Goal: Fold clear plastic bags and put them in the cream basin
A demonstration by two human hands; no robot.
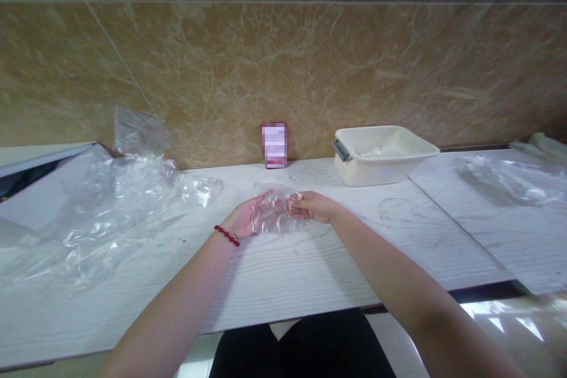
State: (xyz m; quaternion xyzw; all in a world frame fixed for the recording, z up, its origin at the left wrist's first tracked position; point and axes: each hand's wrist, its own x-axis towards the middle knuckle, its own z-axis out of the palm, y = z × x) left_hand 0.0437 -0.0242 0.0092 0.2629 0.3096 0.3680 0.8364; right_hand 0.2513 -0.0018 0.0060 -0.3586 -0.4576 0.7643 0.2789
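Note:
A clear plastic bag point(279, 215) is held between my two hands, just over the white wood-grain table point(283, 271). My left hand point(244, 217), with a red bead bracelet point(227, 235) at the wrist, grips the bag's left side; its fingers lie partly behind the film. My right hand point(315, 207) pinches the bag's right side between thumb and fingers. The film is crinkled and shiny, and I cannot make out anything inside it.
A phone point(274, 145) leans upright on the marbled wall. Back right stands a cream plastic bin point(385, 165) with a grey handle and some clear film inside. Clear bags spread in a heap point(128, 201) at left beside a white box point(44, 195); more bags point(518, 180) lie at far right.

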